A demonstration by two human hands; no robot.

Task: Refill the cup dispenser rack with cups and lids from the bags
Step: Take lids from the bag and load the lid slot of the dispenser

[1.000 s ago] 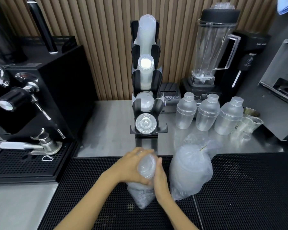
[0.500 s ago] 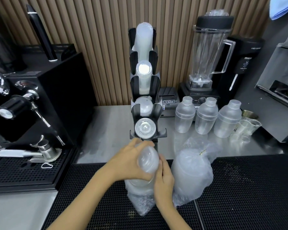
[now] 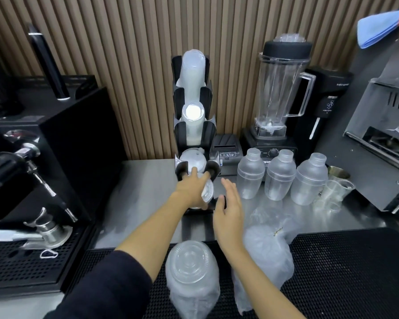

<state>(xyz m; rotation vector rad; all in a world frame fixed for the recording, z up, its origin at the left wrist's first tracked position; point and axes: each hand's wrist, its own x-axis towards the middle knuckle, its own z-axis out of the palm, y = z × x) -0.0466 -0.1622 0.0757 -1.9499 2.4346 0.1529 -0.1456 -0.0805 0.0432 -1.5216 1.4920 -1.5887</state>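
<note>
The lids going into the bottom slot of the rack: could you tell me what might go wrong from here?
1. The left hand holds a stack of lids tilted at the rack's lowest slot; a loose grip could spill them.
2. The opened lid bag stands unsupported and might topple.

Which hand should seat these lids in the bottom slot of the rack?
Left. The left hand already grips the lids right at the rack's bottom slot. The right hand is open beside it, holding nothing.
</note>
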